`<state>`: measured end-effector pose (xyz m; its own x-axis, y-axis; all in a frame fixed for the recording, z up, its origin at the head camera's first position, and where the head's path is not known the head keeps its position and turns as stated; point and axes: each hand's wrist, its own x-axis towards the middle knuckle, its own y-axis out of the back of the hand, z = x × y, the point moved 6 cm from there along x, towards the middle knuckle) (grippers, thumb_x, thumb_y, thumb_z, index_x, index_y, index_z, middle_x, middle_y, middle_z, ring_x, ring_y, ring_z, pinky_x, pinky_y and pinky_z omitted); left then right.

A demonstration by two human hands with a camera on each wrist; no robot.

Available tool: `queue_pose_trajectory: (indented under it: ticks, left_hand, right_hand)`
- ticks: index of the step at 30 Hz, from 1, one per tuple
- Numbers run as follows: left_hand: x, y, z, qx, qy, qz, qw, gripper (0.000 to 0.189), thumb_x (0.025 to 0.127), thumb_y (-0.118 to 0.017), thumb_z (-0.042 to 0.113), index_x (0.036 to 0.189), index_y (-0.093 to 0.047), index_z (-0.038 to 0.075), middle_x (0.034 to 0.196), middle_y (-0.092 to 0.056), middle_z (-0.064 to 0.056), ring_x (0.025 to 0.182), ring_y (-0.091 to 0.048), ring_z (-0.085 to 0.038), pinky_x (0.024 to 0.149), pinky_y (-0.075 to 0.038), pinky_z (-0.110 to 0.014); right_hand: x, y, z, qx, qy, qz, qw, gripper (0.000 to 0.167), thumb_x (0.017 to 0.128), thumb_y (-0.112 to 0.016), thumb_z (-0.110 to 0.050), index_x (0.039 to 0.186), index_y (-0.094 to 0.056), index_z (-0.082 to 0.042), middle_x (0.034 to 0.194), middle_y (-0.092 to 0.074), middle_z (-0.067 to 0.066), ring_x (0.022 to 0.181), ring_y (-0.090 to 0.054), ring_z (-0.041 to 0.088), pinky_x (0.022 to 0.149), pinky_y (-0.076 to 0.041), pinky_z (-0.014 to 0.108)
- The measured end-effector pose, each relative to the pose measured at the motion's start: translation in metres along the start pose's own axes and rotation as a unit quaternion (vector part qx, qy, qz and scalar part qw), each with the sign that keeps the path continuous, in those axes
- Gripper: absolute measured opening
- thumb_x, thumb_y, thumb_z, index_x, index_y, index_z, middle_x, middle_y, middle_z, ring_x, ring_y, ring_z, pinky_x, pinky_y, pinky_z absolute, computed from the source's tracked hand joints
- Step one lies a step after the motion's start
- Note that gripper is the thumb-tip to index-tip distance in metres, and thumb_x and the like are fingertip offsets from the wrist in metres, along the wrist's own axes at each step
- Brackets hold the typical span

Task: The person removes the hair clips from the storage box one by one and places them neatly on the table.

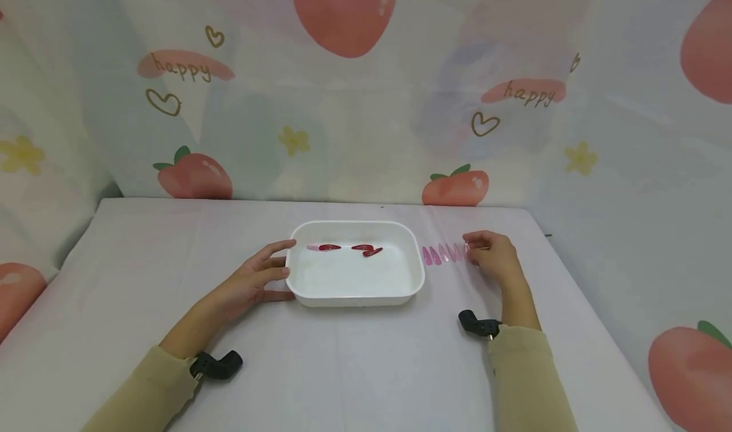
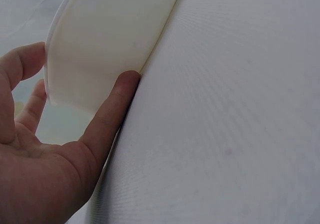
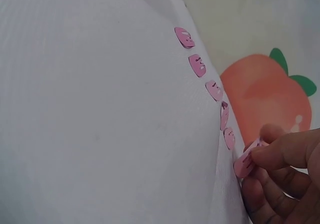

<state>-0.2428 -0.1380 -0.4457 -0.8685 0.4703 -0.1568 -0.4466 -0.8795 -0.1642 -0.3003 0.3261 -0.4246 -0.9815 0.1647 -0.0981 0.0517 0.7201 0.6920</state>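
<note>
My left hand (image 1: pixel 246 286) rests against the left side of a white tray (image 1: pixel 354 292). In the left wrist view its thumb (image 2: pixel 117 104) lies along the tray's outer wall (image 2: pixel 110 39), while other fingers touch the rim. Inside the tray lie a pink snap hair clip (image 1: pixel 312 248) and several red snap hair clips (image 1: pixel 330 247). Right of the tray, my right hand (image 1: pixel 494 254) pinches a pink snap hair clip (image 3: pixel 247 161) between thumb and finger. That clip is at the right end of a row of pink hair clips (image 3: pixel 197 65) on the table.
A white cloth covers the table (image 1: pixel 354 368). Behind it hangs a printed curtain (image 1: pixel 366 121) with fruit, flowers and hearts. Each wrist carries a black camera mount, one on the left (image 1: pixel 217 365) and one on the right (image 1: pixel 477 324).
</note>
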Motion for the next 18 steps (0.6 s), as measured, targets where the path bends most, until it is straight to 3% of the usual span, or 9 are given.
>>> queue_pose_trajectory:
  ticks: [8,18]
  left_hand:
    - [-0.001,0.000,0.000,-0.005,-0.002,-0.001,1.0000,0.063,0.102,-0.054,0.007,0.157,-0.026,0.019,0.156,-0.029,-0.021,0.132,-0.046,-0.037,0.097,-0.053,-0.055]
    - [0.000,0.001,0.000,-0.003,0.000,0.000,1.0000,0.063,0.102,-0.052,0.006,0.157,-0.025,0.019,0.156,-0.029,-0.021,0.133,-0.046,-0.038,0.096,-0.053,-0.055]
  right_hand:
    - [-0.001,0.001,0.002,0.011,-0.002,0.007,0.9999,0.037,0.101,-0.053,-0.009,0.137,-0.058,-0.006,0.129,-0.060,0.020,0.114,-0.059,0.034,0.100,-0.052,0.047]
    - [-0.001,0.005,-0.015,0.049,0.021,0.022,0.9983,0.034,0.102,-0.054,-0.015,0.135,-0.059,-0.009,0.128,-0.062,0.015,0.111,-0.061,0.028,0.090,-0.056,0.028]
